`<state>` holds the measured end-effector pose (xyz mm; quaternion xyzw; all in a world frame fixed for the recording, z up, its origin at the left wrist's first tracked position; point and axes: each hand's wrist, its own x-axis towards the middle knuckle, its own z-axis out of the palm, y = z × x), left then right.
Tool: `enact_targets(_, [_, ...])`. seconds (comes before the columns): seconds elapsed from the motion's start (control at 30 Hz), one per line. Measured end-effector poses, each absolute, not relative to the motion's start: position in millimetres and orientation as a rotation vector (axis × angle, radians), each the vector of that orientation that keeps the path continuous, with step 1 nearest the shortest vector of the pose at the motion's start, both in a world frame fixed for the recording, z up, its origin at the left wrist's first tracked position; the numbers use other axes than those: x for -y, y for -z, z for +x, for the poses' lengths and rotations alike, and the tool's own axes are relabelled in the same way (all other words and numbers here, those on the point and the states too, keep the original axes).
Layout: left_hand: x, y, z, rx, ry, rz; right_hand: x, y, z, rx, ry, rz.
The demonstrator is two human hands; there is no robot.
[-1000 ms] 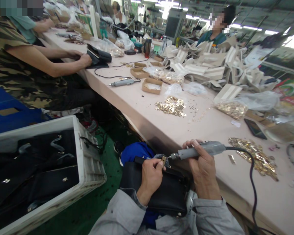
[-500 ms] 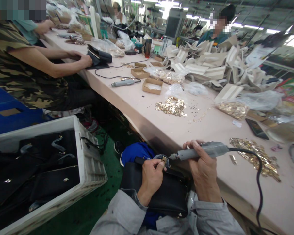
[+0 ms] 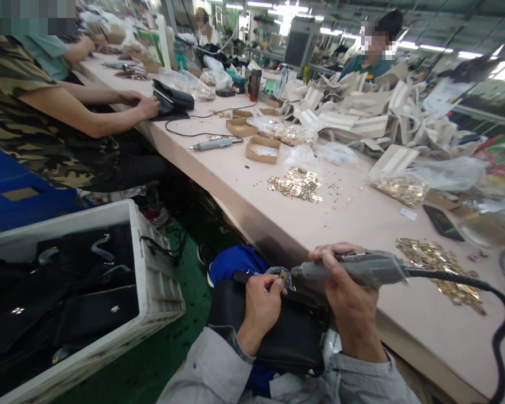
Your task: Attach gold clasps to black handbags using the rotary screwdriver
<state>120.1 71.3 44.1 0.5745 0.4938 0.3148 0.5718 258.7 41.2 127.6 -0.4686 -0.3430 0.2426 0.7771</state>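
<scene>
A black handbag [image 3: 286, 334] lies on my lap below the table edge. My left hand [image 3: 261, 303] is closed, pinching a small gold metal fitting [image 3: 283, 277] at the bag's top. My right hand [image 3: 347, 297] is wrapped round a grey electric screwdriver [image 3: 357, 268], whose tip points left and meets the fitting. Its thick black cable [image 3: 494, 314] loops off to the right.
The long pink table [image 3: 362, 224] carries piles of gold fittings [image 3: 297, 185] [image 3: 440, 264], cardboard trays [image 3: 263, 148], another screwdriver [image 3: 212, 145], a phone [image 3: 443, 223] and cream bag panels [image 3: 362, 115]. A white crate of black bags [image 3: 151, 264] stands at my left. Other people work along the table.
The screwdriver body has dropped and tilted towards me, and its cable has swung lower to the right. Both hands stay on the fitting and the tool.
</scene>
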Motion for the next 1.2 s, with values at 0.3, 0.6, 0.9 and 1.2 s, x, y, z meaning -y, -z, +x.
enact_targets(0.3, [-72.0,-44.0,119.8,-1.165,-0.714,1.327,-41.2,-126.3,257.4,0.783,-0.529,-0.997])
enact_targets(0.6, [-72.5,-44.4,119.0,-1.139,-0.728,1.282,-40.1,-125.2,257.0,0.812,-0.541,-0.958])
enact_targets(0.9, [-71.1,-48.2,119.0,-1.147,-0.738,1.193,-37.3,-127.3,256.8,0.858,-0.527,-0.959])
enact_targets(1.2, [-70.5,-39.7,120.1,-1.152,-0.776,1.156,-35.0,-123.4,259.5,0.863,-0.503,-0.950])
